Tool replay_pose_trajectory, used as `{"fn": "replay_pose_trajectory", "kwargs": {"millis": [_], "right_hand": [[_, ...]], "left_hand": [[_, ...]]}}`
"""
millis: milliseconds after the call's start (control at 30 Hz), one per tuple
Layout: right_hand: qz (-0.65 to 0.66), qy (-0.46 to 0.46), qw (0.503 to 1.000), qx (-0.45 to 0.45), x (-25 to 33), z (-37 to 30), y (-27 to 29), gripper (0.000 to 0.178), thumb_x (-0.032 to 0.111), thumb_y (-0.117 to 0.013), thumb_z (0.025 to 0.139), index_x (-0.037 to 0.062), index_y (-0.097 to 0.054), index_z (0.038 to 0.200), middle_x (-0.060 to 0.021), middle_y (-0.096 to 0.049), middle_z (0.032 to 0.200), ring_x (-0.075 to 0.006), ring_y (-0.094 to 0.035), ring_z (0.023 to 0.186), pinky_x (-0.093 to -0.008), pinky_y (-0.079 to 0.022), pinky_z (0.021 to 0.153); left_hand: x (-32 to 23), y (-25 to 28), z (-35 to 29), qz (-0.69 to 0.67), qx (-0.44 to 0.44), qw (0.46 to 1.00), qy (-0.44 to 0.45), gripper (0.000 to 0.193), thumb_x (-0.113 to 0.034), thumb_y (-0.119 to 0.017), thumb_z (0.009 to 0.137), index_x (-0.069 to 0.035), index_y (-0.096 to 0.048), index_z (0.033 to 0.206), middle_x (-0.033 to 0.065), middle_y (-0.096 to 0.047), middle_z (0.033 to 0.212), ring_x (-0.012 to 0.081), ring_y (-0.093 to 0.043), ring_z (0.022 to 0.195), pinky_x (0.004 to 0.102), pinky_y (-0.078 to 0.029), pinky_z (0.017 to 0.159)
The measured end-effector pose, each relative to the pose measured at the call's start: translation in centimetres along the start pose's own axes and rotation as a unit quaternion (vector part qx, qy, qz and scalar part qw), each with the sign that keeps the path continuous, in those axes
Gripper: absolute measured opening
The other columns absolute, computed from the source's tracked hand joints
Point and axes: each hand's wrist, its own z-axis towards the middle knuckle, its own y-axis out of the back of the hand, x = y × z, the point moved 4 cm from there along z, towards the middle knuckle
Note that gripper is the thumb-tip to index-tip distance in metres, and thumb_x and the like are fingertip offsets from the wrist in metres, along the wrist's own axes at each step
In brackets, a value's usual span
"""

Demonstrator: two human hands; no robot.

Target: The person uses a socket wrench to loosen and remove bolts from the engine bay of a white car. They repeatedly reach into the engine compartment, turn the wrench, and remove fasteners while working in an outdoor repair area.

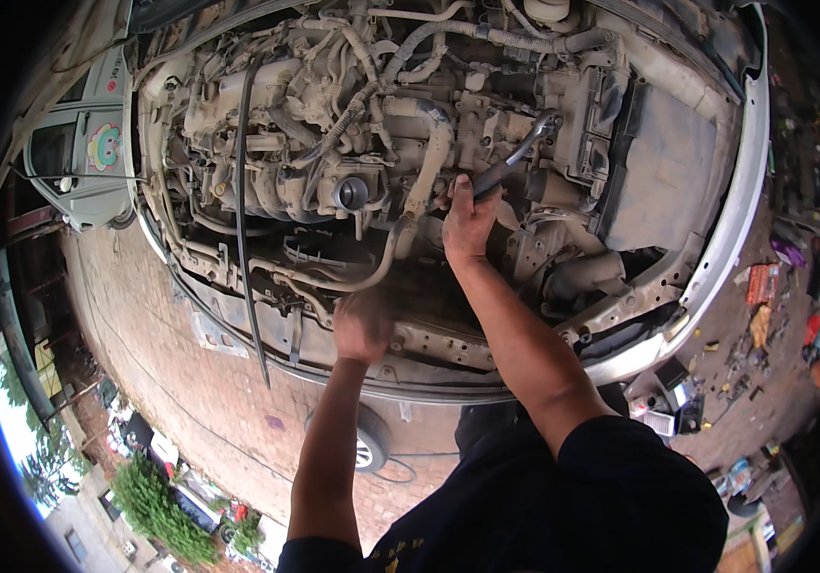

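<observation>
Evidently, some dismantling in this engine bay is already behind the person in the dark shirt. Nearest, the left hand is over the dusty metal front rail; it is blurred, so I cannot tell whether its grip is closed on anything. Farther in, the right hand has its grip clamped around the dark handle of a long, shiny steel ratchet-type wrench. The wrench slants up and to the right above the grimy engine parts, just right of a thick, dust-coated, bent hose. Whether its head is seated on a fastener cannot be made out.

To the left of that hose, a round, metal-rimmed port faces up with nothing fitted to it, which suggests a duct is already off. Much else is in place: the bent hose, the corrugated, dust-covered harness tubing and the broad, flat, dusty grey panel on the right. My judgement is that the work is partway through, with loosening or tightening in hand and refitting the port left to do.

Beyond the bay, a grey-green car stands at the far left.
</observation>
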Motion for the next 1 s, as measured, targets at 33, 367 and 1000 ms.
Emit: {"fn": "replay_pose_trajectory", "kwargs": {"millis": [33,367,1000], "right_hand": [[-0.052,0.004,0.999,0.01,-0.1,-0.9,0.2,0.026,0.018,-0.058,0.099,0.0036,-0.038,0.106,-0.0063,-0.055,0.088,-0.0129,-0.056,0.069,-0.0302,-0.052,0.058],[-0.16,0.016,0.978,0.136,8.3,-4.7,2.3,0.031,0.016,-0.059,0.099,0.0008,-0.037,0.115,-0.0075,-0.058,0.087,-0.0142,-0.062,0.072,-0.0294,-0.053,0.064],[-0.132,-0.137,0.961,0.201,19.0,-11.8,11.6,0.02,0.019,-0.064,0.097,0.0046,-0.051,0.09,0.0023,-0.049,0.061,-0.0053,-0.045,0.048,-0.0229,-0.038,0.044]], "left_hand": [[0.1,-0.2,-0.1,-0.002,0.002,1.0,0.004,0.025,-0.021,-0.058,0.077,-0.004,-0.067,0.093,0.0159,-0.067,0.1,0.0373,-0.06,0.096,0.0469,-0.044,0.087],[0.3,-0.4,-0.9,-0.004,0.014,0.999,0.029,0.028,-0.023,-0.059,0.078,-0.004,-0.067,0.098,0.0152,-0.067,0.103,0.0368,-0.06,0.098,0.0462,-0.044,0.088],[0.2,-0.8,-1.1,0.058,0.013,0.998,0.025,0.027,-0.021,-0.056,0.083,-0.002,-0.068,0.097,0.0178,-0.068,0.098,0.0371,-0.061,0.096,0.0461,-0.045,0.088]]}}
